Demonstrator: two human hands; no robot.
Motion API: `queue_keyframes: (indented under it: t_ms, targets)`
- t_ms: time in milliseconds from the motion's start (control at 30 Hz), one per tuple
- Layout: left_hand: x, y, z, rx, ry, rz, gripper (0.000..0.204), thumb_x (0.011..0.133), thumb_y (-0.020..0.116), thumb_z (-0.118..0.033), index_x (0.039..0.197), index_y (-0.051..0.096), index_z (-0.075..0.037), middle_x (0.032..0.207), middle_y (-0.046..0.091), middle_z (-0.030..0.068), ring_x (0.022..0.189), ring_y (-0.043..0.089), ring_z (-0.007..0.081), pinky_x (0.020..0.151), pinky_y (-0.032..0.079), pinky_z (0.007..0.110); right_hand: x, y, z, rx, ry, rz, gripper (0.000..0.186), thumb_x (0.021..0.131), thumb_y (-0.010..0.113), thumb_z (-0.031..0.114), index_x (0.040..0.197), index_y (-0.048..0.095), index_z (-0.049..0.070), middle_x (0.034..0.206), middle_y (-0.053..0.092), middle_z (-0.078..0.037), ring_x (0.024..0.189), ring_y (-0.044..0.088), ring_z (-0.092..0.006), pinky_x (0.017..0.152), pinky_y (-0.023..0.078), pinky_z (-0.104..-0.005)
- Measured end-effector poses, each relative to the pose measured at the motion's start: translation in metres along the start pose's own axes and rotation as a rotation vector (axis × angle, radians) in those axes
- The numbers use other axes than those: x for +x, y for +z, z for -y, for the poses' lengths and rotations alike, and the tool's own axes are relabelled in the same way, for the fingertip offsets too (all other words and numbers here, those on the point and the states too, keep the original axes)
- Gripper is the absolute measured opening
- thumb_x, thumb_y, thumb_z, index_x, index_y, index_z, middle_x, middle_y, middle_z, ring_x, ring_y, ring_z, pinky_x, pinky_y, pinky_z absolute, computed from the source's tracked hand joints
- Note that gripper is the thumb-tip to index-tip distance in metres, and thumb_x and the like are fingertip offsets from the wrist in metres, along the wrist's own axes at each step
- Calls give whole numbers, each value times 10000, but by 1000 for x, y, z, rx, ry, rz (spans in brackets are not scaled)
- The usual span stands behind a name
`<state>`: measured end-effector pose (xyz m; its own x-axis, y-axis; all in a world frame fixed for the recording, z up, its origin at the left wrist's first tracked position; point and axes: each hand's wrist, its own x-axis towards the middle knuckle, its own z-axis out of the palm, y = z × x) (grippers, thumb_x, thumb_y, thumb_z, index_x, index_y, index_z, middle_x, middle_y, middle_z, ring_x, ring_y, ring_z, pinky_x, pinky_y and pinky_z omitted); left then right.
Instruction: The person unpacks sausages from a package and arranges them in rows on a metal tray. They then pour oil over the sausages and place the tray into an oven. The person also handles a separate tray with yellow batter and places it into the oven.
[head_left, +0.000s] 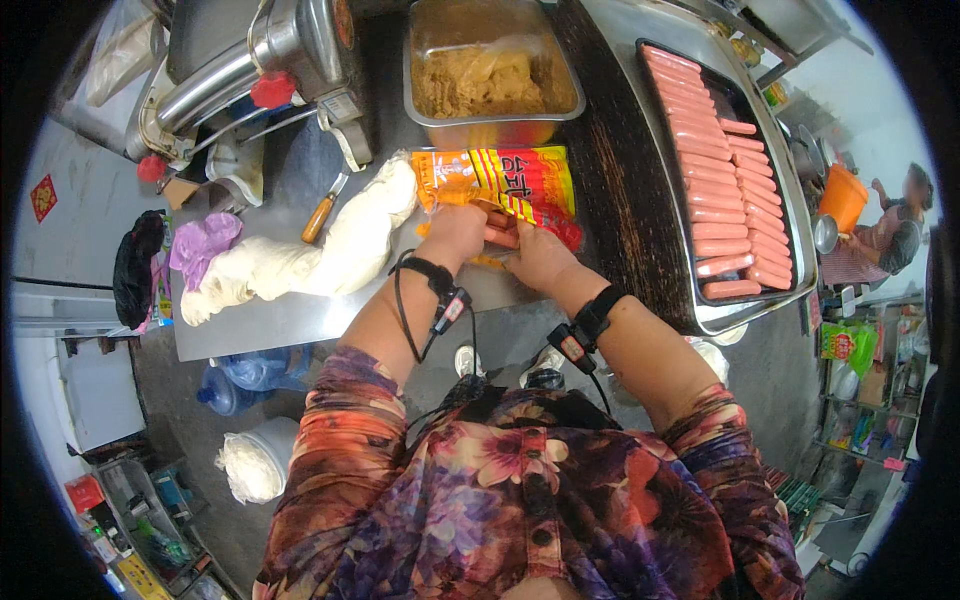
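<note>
A red, orange and yellow plastic package of sausages lies at the table's front edge, its mouth toward me. Both my hands grip that mouth, and a few pink sausages show in the gap between them. On the left side of the opening, my left hand has its fingers curled around the plastic. My right hand pinches the right side. A long roll of white dough reaches from the package's left toward the table's left end. Rows of pink sausages fill a dark tray to the right.
Behind the package stands a steel pan of brown paste. A wooden-handled tool lies beyond the dough, near a metal machine at the far left. Purple cloth or plastic touches the dough's left end. Another person is at far right.
</note>
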<state>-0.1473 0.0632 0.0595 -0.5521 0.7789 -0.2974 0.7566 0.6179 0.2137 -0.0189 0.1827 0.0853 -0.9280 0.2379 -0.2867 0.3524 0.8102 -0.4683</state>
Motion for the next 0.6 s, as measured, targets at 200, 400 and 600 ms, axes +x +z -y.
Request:
queue_keyframes:
  t_ms: [200, 400, 600]
  targets:
    - [-43, 7, -10, -280, 232, -102, 235, 881, 506, -129, 1085, 538, -17, 1062, 607, 154, 969, 643, 301, 753, 522, 361, 19, 4, -14, 99, -83, 41, 421, 768, 582, 29, 1179, 497, 4, 1046, 633, -237, 1017, 618, -361, 887, 494, -406]
    - [-36, 8, -24, -1168, -90, 183, 287, 1008, 323, -224, 1104, 473, 2, 1001, 612, 113, 882, 694, 236, 773, 522, 324, 23, -8, -10, -328, -142, 98, 501, 706, 688, 18, 1178, 520, 43, 1165, 572, -196, 1039, 610, -353, 864, 512, -401]
    - [-51, 22, -16, -635, 242, 95, 163, 941, 416, -176, 947, 485, -28, 991, 629, 113, 902, 679, 241, 768, 522, 332, 32, -3, -9, -405, -119, 245, 417, 776, 658, 119, 1172, 528, 89, 1014, 645, -118, 969, 644, -298, 780, 531, -400]
